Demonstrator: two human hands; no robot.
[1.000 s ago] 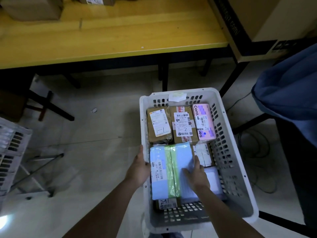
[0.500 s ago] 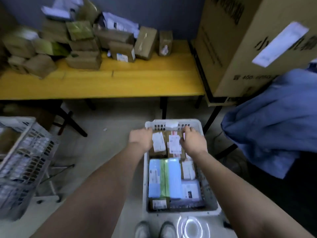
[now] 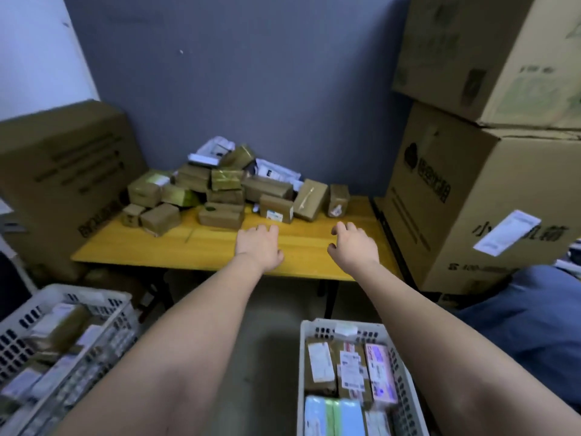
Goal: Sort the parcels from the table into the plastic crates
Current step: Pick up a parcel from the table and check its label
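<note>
A heap of brown cardboard parcels (image 3: 226, 190) lies at the back of the yellow wooden table (image 3: 157, 247). Both arms stretch out over the table's front half. My left hand (image 3: 259, 247) hovers palm down, fingers loosely spread, just in front of a flat brown box (image 3: 221, 217). My right hand (image 3: 350, 247) hangs over bare wood, fingers loosely curled, holding nothing. Below on the floor, a white plastic crate (image 3: 306, 372) holds several parcels, among them a pink one (image 3: 379, 372) and a blue-and-green one (image 3: 333, 416). A second white crate (image 3: 19, 335) with parcels stands at the lower left.
Two big cardboard cartons (image 3: 471, 199) are stacked right of the table, and another large carton (image 3: 63, 171) stands to its left. A blue cloth (image 3: 528, 335) lies at the lower right. A grey wall is behind the table.
Both hands have left the right crate and risen to reach over the table. The view has tilted up from the crate to the parcel heap.
</note>
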